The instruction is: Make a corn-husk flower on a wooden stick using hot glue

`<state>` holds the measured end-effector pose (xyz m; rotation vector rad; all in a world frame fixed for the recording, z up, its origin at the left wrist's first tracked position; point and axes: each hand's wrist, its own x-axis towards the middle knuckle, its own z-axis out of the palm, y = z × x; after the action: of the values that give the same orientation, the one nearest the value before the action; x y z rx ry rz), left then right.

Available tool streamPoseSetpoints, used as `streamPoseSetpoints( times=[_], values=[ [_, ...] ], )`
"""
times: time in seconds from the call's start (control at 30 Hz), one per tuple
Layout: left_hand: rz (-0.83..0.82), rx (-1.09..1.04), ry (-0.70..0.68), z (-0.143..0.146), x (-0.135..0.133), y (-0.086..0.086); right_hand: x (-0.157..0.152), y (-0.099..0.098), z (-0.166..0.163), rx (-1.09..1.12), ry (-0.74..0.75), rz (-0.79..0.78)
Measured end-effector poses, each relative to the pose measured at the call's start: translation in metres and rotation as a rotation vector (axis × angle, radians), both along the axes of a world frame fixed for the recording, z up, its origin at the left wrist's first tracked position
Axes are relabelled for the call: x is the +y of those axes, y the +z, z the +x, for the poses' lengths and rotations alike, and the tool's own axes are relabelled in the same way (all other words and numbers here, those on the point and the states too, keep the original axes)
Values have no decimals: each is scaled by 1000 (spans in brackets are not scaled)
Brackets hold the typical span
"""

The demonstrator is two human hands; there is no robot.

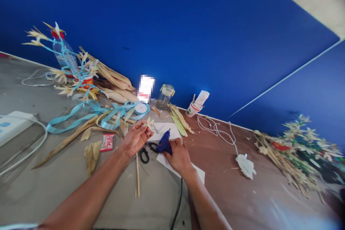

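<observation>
My left hand (pixel 136 138) is closed in a pinch on a small dried-husk flower (pixel 149 122), held just above a white sheet of paper (pixel 165 129). My right hand (pixel 179 156) is wrapped round the handle of a blue glue gun (pixel 164 142), its nozzle tilted up toward the flower. The gun's black cord (pixel 178 205) runs back toward me. Black-handled scissors (pixel 147 151) lie between my hands, and a thin wooden stick (pixel 138 176) lies below my left hand.
Dried corn husks (pixel 113 79) and light blue ribbon (pixel 88 109) cover the left. A ribbon roll (pixel 141 109), glass jar (pixel 165 96) and paper cup (pixel 194 107) stand by the blue wall. A white cable (pixel 218 131), power strip (pixel 12 124) and husk-flower wreath (pixel 299 151) lie at the sides.
</observation>
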<state>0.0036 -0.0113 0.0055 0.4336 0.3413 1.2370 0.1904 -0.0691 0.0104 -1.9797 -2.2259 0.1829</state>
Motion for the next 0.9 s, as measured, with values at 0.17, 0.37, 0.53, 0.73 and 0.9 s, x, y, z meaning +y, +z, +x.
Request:
streamPoseSetpoints(
  times=[0.17, 0.37, 0.53, 0.73, 0.9],
  values=[
    [0, 10, -7, 1, 0, -2, 3, 17, 6, 217, -4, 106],
    [52, 82, -14, 4, -2, -2, 18, 64, -14, 734, 250, 329],
    [94, 117, -23, 6, -2, 0, 35, 71, -34, 766, 390, 304],
    [95, 118, 2, 5, 0, -4, 45, 63, -42, 778, 422, 280],
    [102, 130, 5, 6, 0, -4, 53, 60, -43, 788, 411, 281]
  ],
)
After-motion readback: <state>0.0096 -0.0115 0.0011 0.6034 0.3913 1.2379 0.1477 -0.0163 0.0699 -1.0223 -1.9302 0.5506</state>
